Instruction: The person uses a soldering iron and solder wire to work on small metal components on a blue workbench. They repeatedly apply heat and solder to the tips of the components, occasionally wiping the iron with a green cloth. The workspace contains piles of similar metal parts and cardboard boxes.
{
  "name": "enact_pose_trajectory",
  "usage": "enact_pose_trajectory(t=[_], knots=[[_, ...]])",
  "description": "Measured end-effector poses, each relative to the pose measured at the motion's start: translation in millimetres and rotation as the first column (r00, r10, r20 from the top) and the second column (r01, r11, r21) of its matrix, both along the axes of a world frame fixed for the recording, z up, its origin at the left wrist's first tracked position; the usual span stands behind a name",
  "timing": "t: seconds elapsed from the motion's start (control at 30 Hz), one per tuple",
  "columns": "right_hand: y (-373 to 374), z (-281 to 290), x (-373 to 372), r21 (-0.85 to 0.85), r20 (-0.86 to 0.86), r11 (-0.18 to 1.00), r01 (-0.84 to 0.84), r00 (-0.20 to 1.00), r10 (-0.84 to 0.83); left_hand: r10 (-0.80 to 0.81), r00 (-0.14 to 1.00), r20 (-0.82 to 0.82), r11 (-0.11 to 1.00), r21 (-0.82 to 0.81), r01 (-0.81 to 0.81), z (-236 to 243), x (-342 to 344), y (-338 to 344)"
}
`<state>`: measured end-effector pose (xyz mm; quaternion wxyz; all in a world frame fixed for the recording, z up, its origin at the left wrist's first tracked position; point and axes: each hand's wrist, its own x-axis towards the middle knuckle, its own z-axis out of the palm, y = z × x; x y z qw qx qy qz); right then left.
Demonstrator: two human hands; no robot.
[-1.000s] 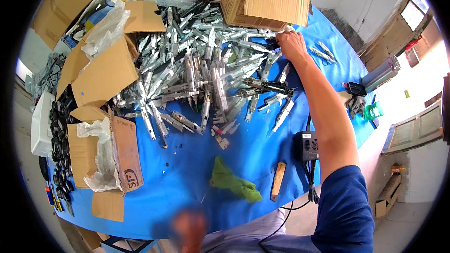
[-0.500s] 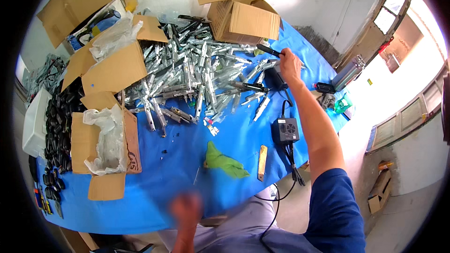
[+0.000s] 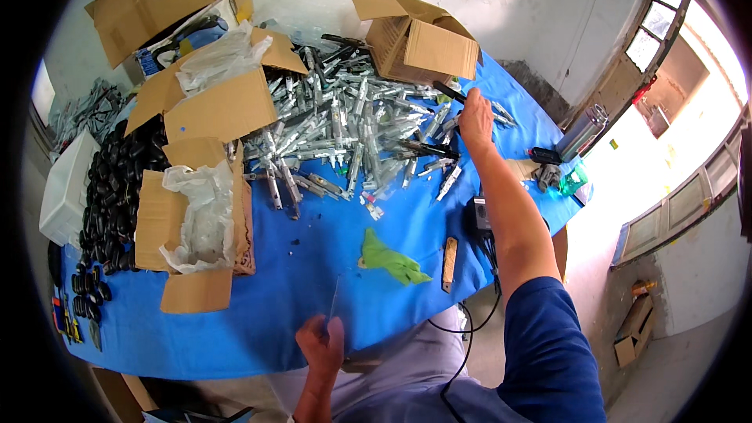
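Note:
My left hand, low over the blue cloth near its front edge, is closed on a thin pale rod that points upward. My right hand reaches to the back right and grips a black stick-shaped tool just before an open cardboard box. A large heap of silver elongated metal parts, some of them dark, lies beside it. A crumpled green rag and a narrow tan piece lie between my hands.
Open cartons with plastic lining, piled black pieces, hand tools and a white tub fill the left. At right are a black power unit with cables, a metal flask and a green object.
My right hand has lifted the black tool from the right side of the heap and since shifted slightly left. My blurred left hand now shows clearly with the thin rod. The view has shifted.

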<state>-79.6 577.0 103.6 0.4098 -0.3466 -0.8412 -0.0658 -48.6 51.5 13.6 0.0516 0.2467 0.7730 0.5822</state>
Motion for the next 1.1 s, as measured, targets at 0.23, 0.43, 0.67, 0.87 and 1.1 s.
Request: enact_pose_trajectory(t=[0.23,0.43,0.67,0.87,1.1], knots=[[-14,10,-6,0.187,0.192,0.982,0.024,0.979,-0.061,-0.056,0.996,0.077,0.996,0.08,0.049,-3,3,-2],[-1,16,-15,0.046,0.154,0.986,0.158,0.975,-0.164,-0.056,0.998,0.014,0.996,0.067,0.055,-22,0,-5],[-9,21,-5,0.368,-0.012,0.927,0.077,0.997,-0.078,-0.09,0.995,0.031,0.995,0.052,0.089,-8,1,-6],[-5,29,-1,-0.022,-0.095,0.997,-0.077,0.993,0.075,0.06,0.998,-0.002,0.989,0.134,-0.059,-8,6,5],[-5,-5,-4,-0.044,-0.067,0.997,0.064,0.996,-0.067,0.032,0.999,-0.017,0.995,0.091,-0.03,-12,2,0]])
